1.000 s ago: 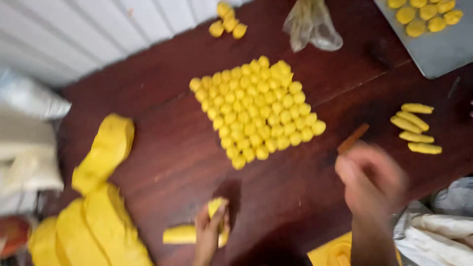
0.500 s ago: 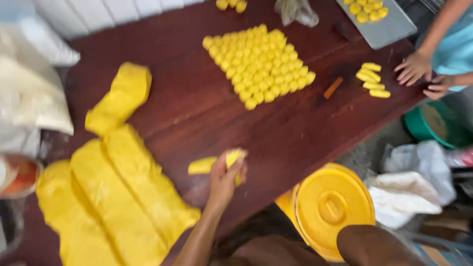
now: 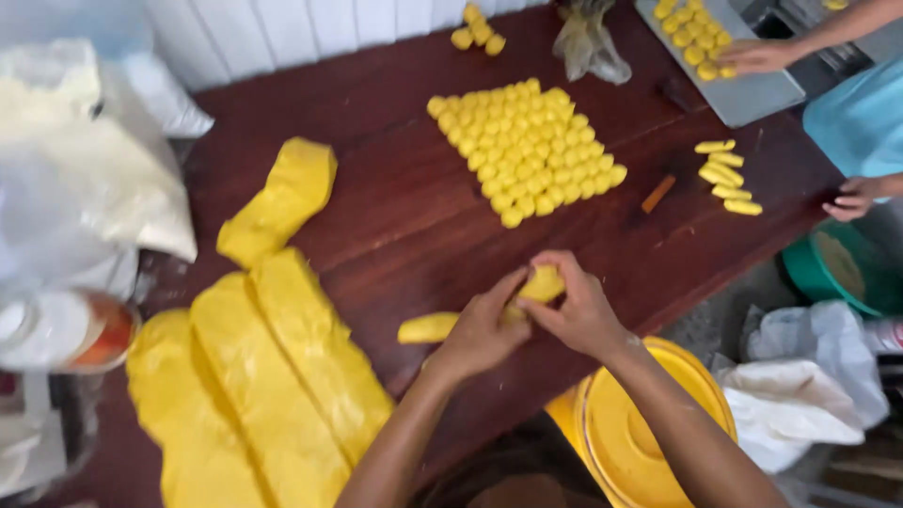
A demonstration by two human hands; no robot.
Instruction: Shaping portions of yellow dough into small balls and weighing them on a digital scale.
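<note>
A yellow dough strip [image 3: 428, 327] lies near the front edge of the dark wooden table [image 3: 395, 216]. My left hand [image 3: 480, 334] grips its right part. My right hand [image 3: 574, 306] pinches the yellow end piece [image 3: 544, 281] of the same strip. Both hands meet over the strip. Behind them a tight block of several small yellow dough balls [image 3: 527, 150] sits mid-table. Long slabs of yellow dough [image 3: 273, 376] lie at the left, with a shorter slab [image 3: 282, 198] beyond them.
Another person's hands [image 3: 851, 198] work at the far right by several short dough sticks [image 3: 726, 176] and a grey tray [image 3: 752, 94] with dough pieces. A yellow bucket lid [image 3: 649, 423] is below my right arm. White bags [image 3: 85, 179] and a jar [image 3: 66, 329] stand left.
My right hand has come in and joined the left on the dough strip. The view shifted right and closer. The other person's hand moved onto the grey tray.
</note>
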